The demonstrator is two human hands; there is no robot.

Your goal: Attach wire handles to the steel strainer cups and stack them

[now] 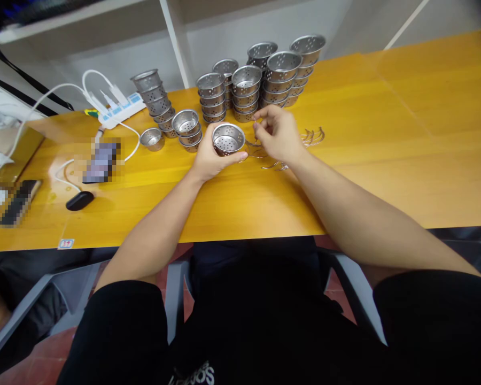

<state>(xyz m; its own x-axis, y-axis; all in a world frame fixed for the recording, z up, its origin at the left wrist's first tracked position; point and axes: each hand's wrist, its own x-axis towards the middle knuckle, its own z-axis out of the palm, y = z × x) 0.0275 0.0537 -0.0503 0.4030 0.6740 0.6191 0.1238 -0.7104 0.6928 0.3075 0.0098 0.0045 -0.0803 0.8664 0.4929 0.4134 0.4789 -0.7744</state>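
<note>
Wrapped around a small perforated metal cup (228,141), my left hand (207,159) keeps it tilted with its mouth toward me. Just right of the cup, my right hand (279,132) has thumb and forefinger pinched on a thin metal wire (255,124); much of the wire is too fine to follow. Several curved wires (315,137) lie on the table beside and beneath my right hand. A short stack of like cups (187,125) stands left of my left hand, and a single cup (152,140) sits farther left.
Taller stacks of perforated cups (246,85) line the back of the yellow table (240,208), with another leaning stack (154,96) at left. A white power strip (122,112), cables, a blurred phone (102,162) and a black oval device (79,201) lie on the left.
</note>
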